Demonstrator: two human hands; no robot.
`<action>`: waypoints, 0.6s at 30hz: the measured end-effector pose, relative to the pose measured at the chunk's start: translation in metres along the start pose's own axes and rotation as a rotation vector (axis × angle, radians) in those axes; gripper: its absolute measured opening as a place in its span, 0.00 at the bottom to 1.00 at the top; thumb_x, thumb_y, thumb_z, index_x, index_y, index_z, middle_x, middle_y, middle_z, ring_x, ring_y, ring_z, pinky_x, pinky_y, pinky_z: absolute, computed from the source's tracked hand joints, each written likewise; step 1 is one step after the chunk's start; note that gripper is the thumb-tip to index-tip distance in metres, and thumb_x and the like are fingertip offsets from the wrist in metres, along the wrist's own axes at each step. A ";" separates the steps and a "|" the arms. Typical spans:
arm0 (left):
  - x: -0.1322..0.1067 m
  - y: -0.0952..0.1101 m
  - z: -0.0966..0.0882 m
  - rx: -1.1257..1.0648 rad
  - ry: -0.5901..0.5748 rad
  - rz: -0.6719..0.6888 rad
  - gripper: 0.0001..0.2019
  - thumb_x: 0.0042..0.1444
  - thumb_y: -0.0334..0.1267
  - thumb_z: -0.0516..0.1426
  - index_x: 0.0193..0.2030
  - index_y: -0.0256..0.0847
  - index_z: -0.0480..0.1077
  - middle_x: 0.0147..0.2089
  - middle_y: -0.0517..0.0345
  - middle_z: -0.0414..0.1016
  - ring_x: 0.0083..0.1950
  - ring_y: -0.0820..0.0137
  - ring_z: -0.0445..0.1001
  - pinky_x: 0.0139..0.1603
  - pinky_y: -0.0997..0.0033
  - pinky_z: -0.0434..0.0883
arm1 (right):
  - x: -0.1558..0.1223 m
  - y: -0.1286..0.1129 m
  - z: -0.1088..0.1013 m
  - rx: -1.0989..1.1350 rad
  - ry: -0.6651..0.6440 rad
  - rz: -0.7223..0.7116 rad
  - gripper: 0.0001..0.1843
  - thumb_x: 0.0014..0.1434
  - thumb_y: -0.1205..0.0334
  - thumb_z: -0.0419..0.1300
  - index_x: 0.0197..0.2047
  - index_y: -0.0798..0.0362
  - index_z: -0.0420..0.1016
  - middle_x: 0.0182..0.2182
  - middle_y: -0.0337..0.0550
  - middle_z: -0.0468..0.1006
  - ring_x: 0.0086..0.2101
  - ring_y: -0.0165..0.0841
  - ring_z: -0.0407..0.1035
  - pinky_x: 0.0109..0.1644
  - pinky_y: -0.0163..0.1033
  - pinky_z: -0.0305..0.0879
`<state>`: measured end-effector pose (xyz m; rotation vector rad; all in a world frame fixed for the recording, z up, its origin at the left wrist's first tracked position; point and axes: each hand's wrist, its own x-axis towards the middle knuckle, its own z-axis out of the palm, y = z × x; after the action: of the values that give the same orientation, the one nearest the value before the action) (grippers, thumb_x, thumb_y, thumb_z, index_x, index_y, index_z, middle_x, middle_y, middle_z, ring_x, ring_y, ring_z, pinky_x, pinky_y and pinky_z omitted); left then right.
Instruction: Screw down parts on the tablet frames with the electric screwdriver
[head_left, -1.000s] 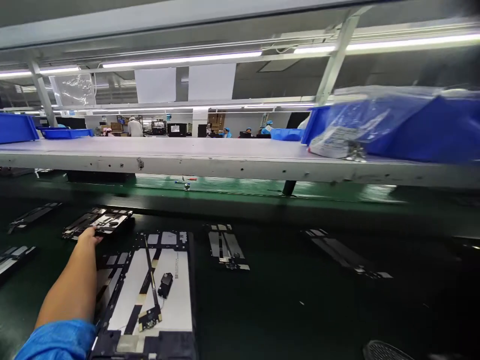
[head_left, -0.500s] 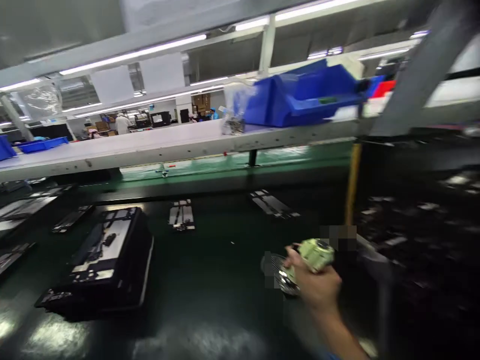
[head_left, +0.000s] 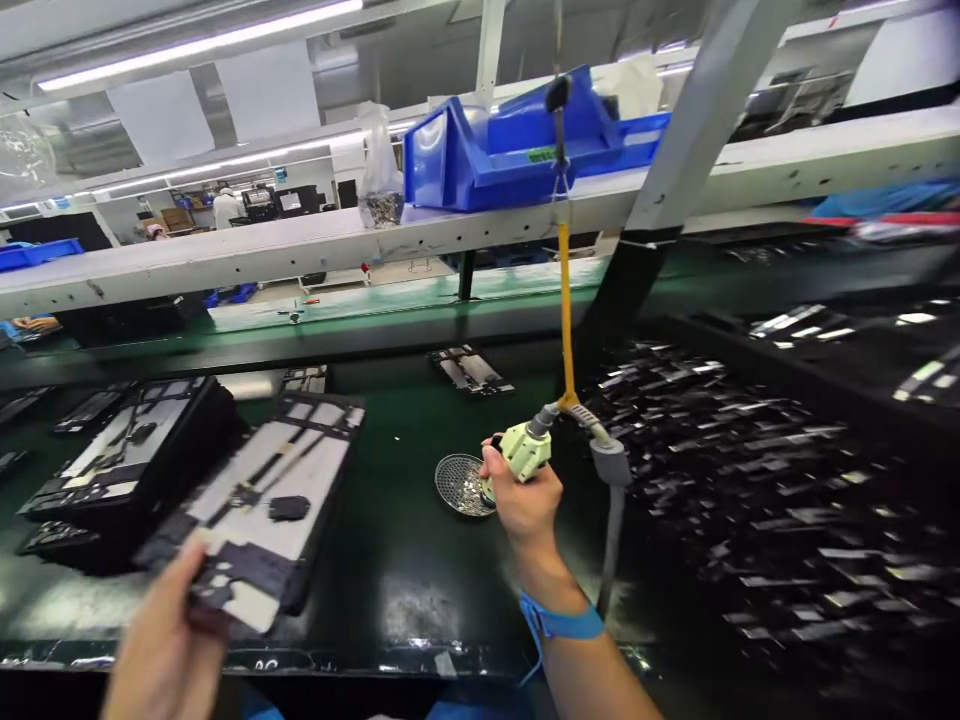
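My left hand (head_left: 169, 630) grips the near corner of an opened tablet-like device (head_left: 315, 480), a dark-framed flat panel with silvery plates, ribbon cables and a small black part. The device is tilted above the dark green bench. My right hand (head_left: 531, 510) is wrapped round a pale green electric screwdriver (head_left: 521, 455), which hangs from a yellow strap (head_left: 566, 310). Its tip is hidden behind the hand. Just left of that hand lies a round mesh-patterned dish (head_left: 448, 480) with small shiny bits, apparently screws.
On the left stands a stack of similar devices (head_left: 202, 425), with another device (head_left: 472, 370) farther back. Many dark strip-like parts (head_left: 720, 470) cover the right side. A white shelf (head_left: 300, 245) carries blue bins (head_left: 480, 160). The screwdriver's grey cable (head_left: 611, 550) hangs near my right forearm.
My left hand has come into view holding the device. The view has turned right, so the stack, bins and shelf sit farther left. My right hand still holds the screwdriver.
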<state>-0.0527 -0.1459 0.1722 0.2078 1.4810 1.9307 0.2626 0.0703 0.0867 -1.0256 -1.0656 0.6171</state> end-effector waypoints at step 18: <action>-0.023 -0.178 0.026 0.125 -0.236 -0.557 0.09 0.67 0.39 0.61 0.51 0.40 0.74 0.56 0.44 0.79 0.55 0.60 0.81 0.51 0.58 0.81 | 0.021 0.014 0.021 -0.029 -0.101 -0.042 0.18 0.57 0.47 0.69 0.40 0.53 0.79 0.29 0.41 0.80 0.28 0.35 0.73 0.36 0.41 0.74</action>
<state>0.0526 -0.1187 0.0270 0.0637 1.3270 1.3247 0.2522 0.1012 0.0854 -1.0033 -1.1846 0.6256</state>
